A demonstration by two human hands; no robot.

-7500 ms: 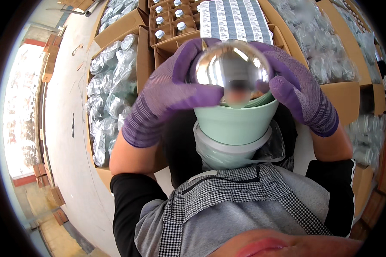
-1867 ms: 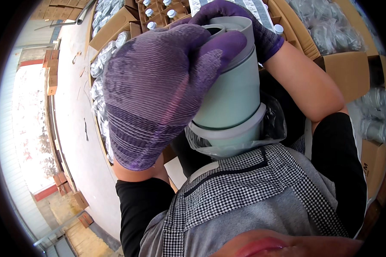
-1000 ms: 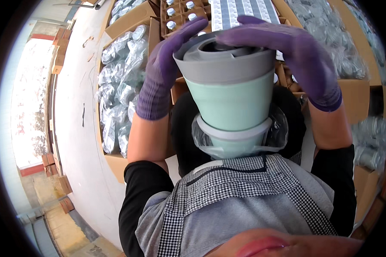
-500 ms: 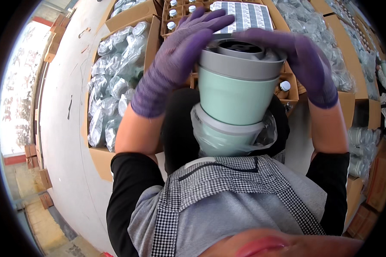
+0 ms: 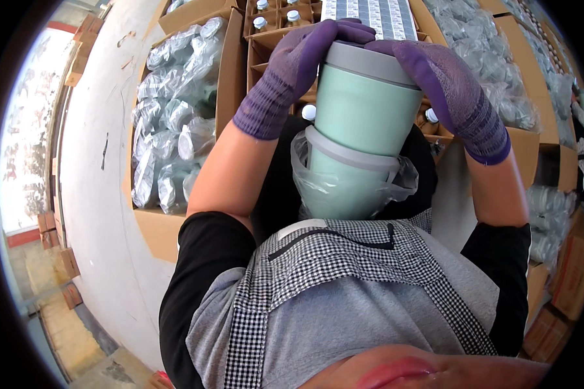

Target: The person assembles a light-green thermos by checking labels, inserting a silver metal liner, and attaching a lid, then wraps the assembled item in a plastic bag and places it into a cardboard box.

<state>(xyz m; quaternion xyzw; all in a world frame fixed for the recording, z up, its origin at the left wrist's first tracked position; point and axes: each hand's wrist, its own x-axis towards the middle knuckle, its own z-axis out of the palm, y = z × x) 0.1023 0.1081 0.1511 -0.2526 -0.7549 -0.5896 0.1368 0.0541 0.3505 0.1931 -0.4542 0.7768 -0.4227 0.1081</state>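
A tapered mint-green cup [image 5: 368,107] with a wide grey rim stands tilted above my lap. Its base meets a second mint-green cup [image 5: 347,185], also grey-rimmed, around which a clear plastic bag [image 5: 405,187] hangs loosely. My left hand [image 5: 302,58], in a purple glove, grips the upper cup's rim from the left, its fingers bent over the top. On the opposite side my right hand [image 5: 438,81], gloved alike, is closed against the rim with its fingers reaching over it. Both hands hide part of the cup's top.
An open carton [image 5: 224,78] at left holds several items in clear plastic [image 5: 175,117]. Ahead, a divided carton [image 5: 259,40] holds white-capped bottles [image 5: 260,24], with a printed sheet of labels [image 5: 370,18] over it. More plastic-wrapped items [image 5: 480,55] fill cartons at right.
My hands have come down from hovering around the upper cup onto its rim. The cup has tipped away from me, so its open top no longer shows.
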